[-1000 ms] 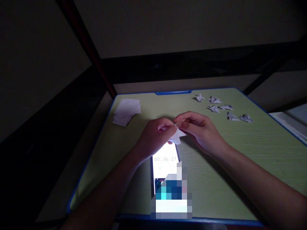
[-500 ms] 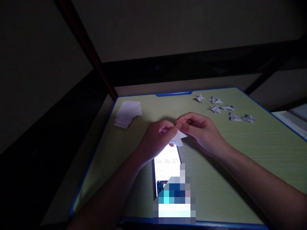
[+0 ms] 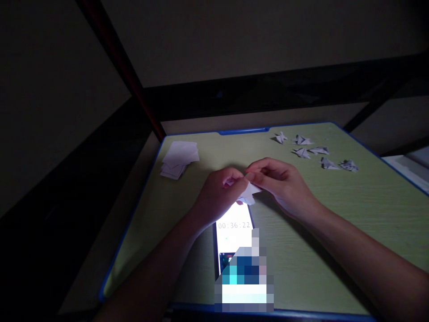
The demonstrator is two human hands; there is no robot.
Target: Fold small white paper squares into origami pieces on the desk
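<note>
Over the middle of a green desk (image 3: 351, 210) with a blue rim, both my hands pinch one small white piece of folded paper (image 3: 249, 193). My left hand (image 3: 219, 194) grips its left side with closed fingers. From the right, my right hand (image 3: 279, 181) holds it between thumb and fingertips. The paper hangs just above the top end of a lit phone (image 3: 234, 232) lying on the desk, whose screen shows a timer.
A stack of white paper squares (image 3: 178, 158) lies at the desk's far left. Several finished folded paper figures (image 3: 315, 152) are spread at the far right. Dark bed-frame bars (image 3: 134, 85) rise behind the desk. The room is dim.
The hands and paper have barely shifted. The phone's timer has advanced by one second.
</note>
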